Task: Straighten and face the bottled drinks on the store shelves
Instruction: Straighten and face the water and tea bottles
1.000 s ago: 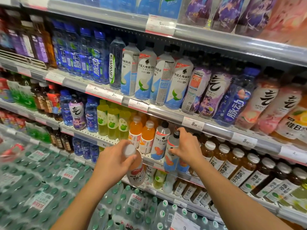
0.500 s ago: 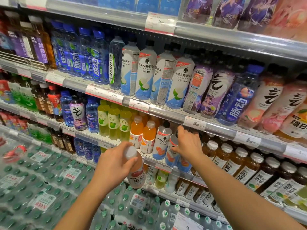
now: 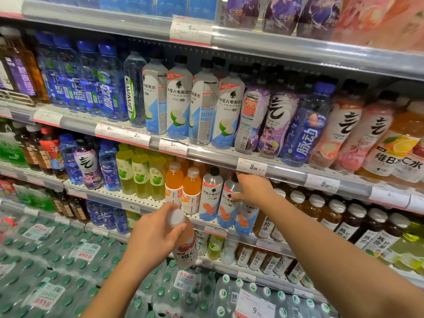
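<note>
The right hand has slid up the grey bottle – apparently gripping its shoulder – bottle upright, label forward; left hand clamps the peach bottle, cap up.

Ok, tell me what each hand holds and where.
Left hand grips a pink-labelled bottle by its neck. Right hand grips a white bottle at its shoulder.
</note>
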